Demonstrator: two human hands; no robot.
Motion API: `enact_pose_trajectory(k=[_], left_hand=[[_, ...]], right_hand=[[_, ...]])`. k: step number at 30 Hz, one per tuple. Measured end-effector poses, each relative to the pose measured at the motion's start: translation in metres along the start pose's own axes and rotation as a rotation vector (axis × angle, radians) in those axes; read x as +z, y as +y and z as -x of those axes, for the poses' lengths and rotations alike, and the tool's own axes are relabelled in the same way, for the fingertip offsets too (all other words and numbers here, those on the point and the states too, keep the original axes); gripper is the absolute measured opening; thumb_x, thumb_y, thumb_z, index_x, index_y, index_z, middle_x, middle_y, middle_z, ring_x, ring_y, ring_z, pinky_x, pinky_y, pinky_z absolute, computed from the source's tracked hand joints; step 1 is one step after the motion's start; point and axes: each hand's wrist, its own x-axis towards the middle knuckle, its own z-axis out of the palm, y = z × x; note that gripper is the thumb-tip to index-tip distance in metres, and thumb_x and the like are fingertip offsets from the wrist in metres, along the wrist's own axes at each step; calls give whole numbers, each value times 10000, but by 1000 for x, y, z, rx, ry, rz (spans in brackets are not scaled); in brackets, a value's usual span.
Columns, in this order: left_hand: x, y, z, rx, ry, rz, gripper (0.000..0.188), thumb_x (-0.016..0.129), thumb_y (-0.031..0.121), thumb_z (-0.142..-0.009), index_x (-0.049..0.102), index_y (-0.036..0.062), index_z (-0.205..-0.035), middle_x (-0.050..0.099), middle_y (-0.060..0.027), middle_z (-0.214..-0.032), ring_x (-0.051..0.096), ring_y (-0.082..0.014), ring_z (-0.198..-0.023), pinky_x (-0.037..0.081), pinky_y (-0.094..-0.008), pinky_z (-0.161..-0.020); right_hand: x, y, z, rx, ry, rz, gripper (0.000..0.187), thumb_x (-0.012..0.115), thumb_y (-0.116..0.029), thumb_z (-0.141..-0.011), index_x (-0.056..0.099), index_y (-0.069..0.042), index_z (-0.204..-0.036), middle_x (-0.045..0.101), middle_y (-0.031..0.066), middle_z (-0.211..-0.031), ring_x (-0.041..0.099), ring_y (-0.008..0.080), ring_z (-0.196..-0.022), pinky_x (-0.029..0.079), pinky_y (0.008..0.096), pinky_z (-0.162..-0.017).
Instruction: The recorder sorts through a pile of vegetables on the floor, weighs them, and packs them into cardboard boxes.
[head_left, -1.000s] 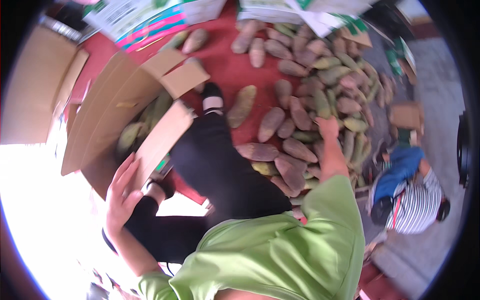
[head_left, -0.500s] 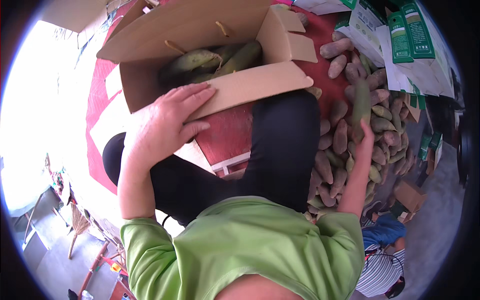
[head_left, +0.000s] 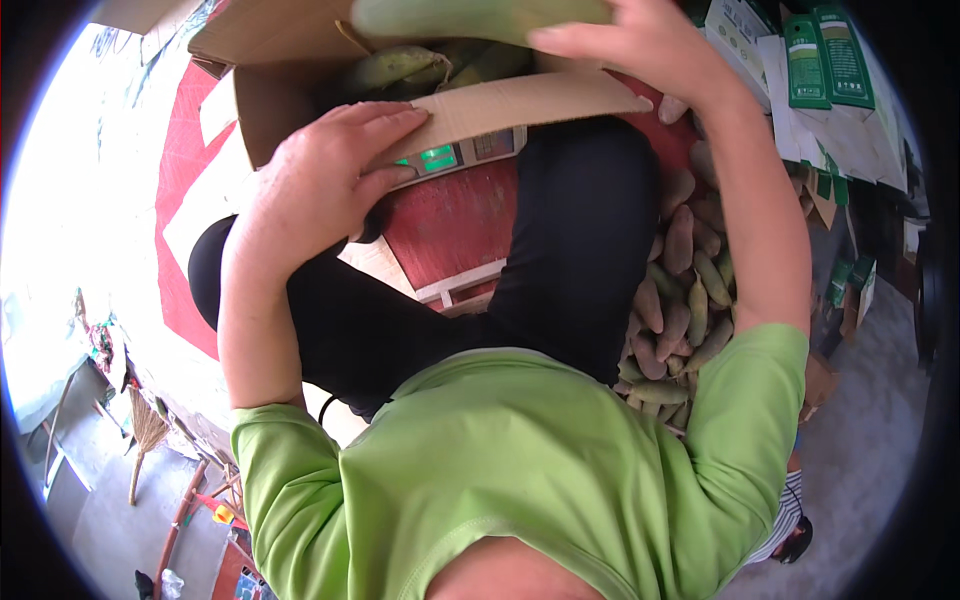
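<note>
A cardboard box [head_left: 245, 120] stands before me with its flaps up, and several green radishes [head_left: 390, 70] lie inside. My left hand [head_left: 310, 185] grips the left part of its near flap [head_left: 530, 104], fingers on top and thumb below. Above the box my right hand [head_left: 660, 50] holds a long, pale green radish [head_left: 450, 18], blurred by motion and partly cut off by the upper edge of the picture. Just under the near flap shows a scale [head_left: 440, 157] with lit green digits.
Beyond my right knee lies a large pile of reddish and green radishes [head_left: 680, 240]. White and green cartons [head_left: 830, 60] stand at the far right. Someone in striped clothing [head_left: 785, 520] is at the lower right. A broom [head_left: 148, 430] lies at the lower left.
My right hand has carried the radish from the pile on the right, up and left, over the box. The left hand stays on the flap. The scale's display has come into view.
</note>
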Motion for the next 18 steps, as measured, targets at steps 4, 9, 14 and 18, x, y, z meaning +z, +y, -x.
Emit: enact_pose_trajectory(k=[4, 9, 14, 18], left_hand=[[-2, -3, -1, -10, 1, 33, 453, 628, 14, -762, 590, 48, -1212, 600, -149, -1192, 578, -342, -1081, 476, -386, -921], [-3, -2, -2, 7, -22, 20, 437, 641, 26, -779, 583, 32, -1212, 597, -155, -1198, 580, -339, -1085, 474, -378, -924], [-11, -1, -3, -55, -56, 144, 453, 632, 42, -788, 573, 15, -1236, 602, -154, -1205, 585, -291, -1106, 444, -340, -944], [-20, -1, 0, -35, -52, 194, 438, 645, 128, -805, 580, 4, -1220, 602, -162, -1197, 600, -269, -1063, 460, -337, -890]], right_hand=[[20, 14, -15, -58, 172, -33, 605, 712, -336, -827, 523, 33, -1268, 613, 191, -1176, 599, 235, -1032, 464, 331, -907], [6, 75, 51, -33, 458, -454, 502, 687, -242, -871, 529, -42, -1303, 600, 143, -1194, 561, 186, -1081, 418, 287, -953], [52, 146, 147, 454, 805, -471, 238, 642, -170, -874, 655, -60, -1084, 630, -23, -815, 545, 46, -678, 419, 194, -576], [133, 207, 218, 540, 586, -186, 231, 611, -123, -896, 649, -32, -1104, 672, 33, -935, 622, 108, -851, 501, 259, -749]])
